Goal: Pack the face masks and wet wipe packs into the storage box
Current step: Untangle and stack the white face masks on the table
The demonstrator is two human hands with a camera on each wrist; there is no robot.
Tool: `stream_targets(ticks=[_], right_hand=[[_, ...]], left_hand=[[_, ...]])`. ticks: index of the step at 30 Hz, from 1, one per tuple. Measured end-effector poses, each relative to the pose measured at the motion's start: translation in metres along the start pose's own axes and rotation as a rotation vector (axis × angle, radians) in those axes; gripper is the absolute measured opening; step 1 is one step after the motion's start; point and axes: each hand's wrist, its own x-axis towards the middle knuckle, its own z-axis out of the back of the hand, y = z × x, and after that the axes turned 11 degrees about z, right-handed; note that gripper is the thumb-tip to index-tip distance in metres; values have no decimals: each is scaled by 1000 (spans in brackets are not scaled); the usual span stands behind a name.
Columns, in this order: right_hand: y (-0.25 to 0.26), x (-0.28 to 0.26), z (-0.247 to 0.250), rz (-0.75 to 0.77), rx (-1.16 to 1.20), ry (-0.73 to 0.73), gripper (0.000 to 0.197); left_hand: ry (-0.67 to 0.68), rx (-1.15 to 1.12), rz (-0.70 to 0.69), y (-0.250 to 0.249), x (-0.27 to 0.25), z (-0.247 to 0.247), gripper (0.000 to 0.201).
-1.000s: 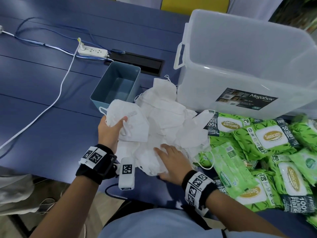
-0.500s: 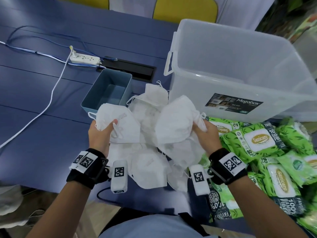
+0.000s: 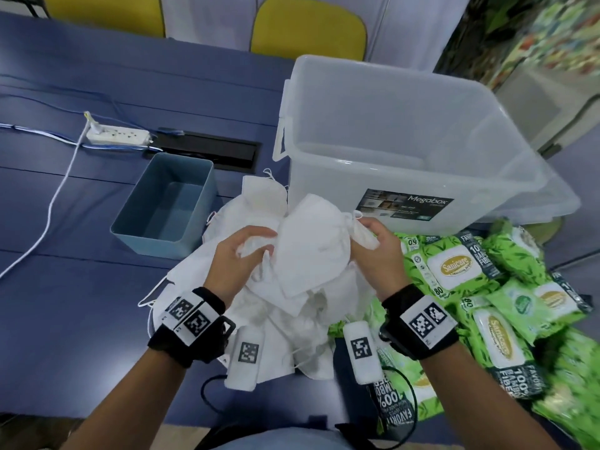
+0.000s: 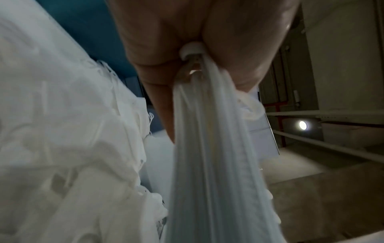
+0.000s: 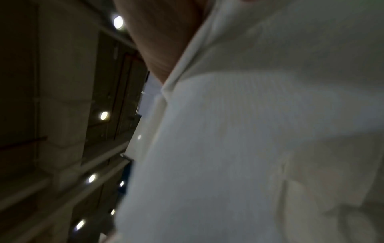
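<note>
Both hands hold a bunch of soft white fabric face masks (image 3: 311,248) above the loose pile, just in front of the empty translucent plastic storage box (image 3: 406,151). The left hand (image 3: 233,258) pinches mask edges; the right hand (image 3: 373,251) curls round the bunch, apparently gathering ear loops. Masks are light, limp and tangle-prone: grip the bodies, not the loops. Green plastic wet wipe packs (image 3: 454,264) lie on the table to the right.

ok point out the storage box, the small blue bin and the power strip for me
storage box (image 3: 406,172): head view, on its clear front wall above the label
small blue bin (image 3: 146,237): head view, on its near outer wall
power strip (image 3: 117,137): head view, on the middle of its white top face
</note>
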Motion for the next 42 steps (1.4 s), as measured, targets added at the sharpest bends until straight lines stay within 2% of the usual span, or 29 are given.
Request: stream_targets(ticks=[1,3,5,7,9,12,14,19,22,24,29,31,33,36,39,42], right_hand=[[-2,0,1,22,-44,3,24],[-5,-1,1,48,-92,-10,24],[-5,-2,1,54,-90,-39,21],[-3,-3,1,45,-78,-53,15],[1,-3,2,-19,10,-44,3],[3,-1,7,-156,140,2,17],[1,2,13,-163,124,25,10],[-6,8,35,-227,202,-53,8],[-7,8,44,-246,287,-102,15],[-6,6,46,-240,300,-108,27],[-6,2,48,-126,384,44,72],[-5,2,46,-46,309,78,69],[-1,1,44,70,131,65,60],[4,-2,38,235,-119,39,56],[5,-9,20,280,-223,185,48],[5,-20,5,447,-301,342,44]], left_hand=[[25,-51,31,-2,0,-3,21],[47,-128,105,-1,4,-7,30],[73,-161,152,0,5,-11,24],[66,-117,162,2,4,-15,11],[38,-43,173,5,3,-18,21],[-6,-34,144,6,4,-17,25],[-30,-45,108,4,4,-15,26],[-77,-204,99,6,7,2,29],[-45,-247,108,12,7,14,36],[-44,-281,133,14,8,17,33],[26,-367,174,9,2,12,35],[89,-421,225,8,0,13,42],[146,-460,262,9,-2,15,51],[196,-378,195,10,-5,13,54],[260,-309,157,7,-11,4,48],[260,-309,178,13,-10,1,43]])
